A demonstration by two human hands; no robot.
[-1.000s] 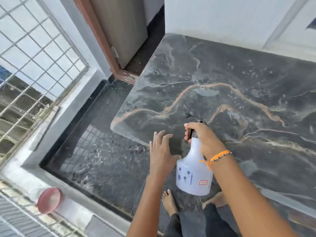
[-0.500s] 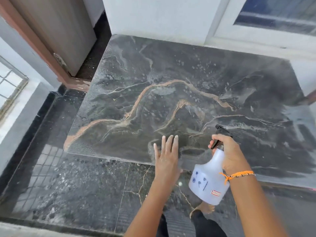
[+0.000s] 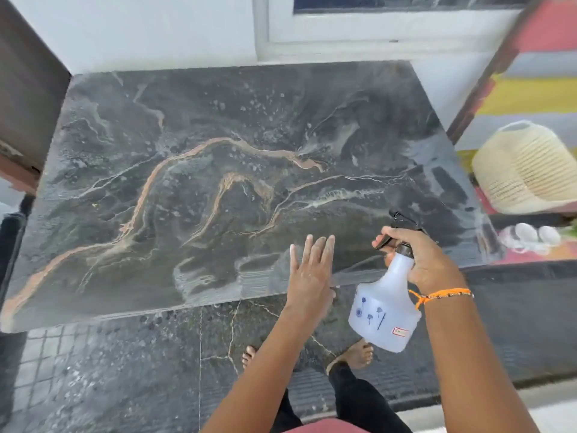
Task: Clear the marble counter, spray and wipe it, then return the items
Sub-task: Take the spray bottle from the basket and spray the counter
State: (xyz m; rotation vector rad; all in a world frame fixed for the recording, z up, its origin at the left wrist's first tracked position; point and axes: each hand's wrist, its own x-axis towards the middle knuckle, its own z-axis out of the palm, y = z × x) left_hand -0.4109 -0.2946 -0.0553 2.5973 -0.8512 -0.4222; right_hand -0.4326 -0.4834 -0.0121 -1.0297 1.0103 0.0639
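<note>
The dark marble counter (image 3: pixel 193 182) with orange veins fills the middle of the view, bare and speckled with wet droplets and smeared streaks near its front edge. My right hand (image 3: pixel 418 257) grips the neck and trigger of a translucent white spray bottle (image 3: pixel 385 310) with a black nozzle, held above the counter's front right edge. My left hand (image 3: pixel 310 273) lies flat with straight fingers over the front edge, just left of the bottle.
A cream woven basket (image 3: pixel 527 170) and small white items (image 3: pixel 534 235) sit on a colourful striped mat (image 3: pixel 530 98) to the right. A white wall and window frame (image 3: pixel 359 42) back the counter. A dark door (image 3: pixel 28 104) stands at left. My bare feet are on the dark floor tiles (image 3: pixel 125 370).
The view has swung right, bringing the basket and mat into sight. Both hands keep their pose; the bottle and flat left hand stay at the front edge.
</note>
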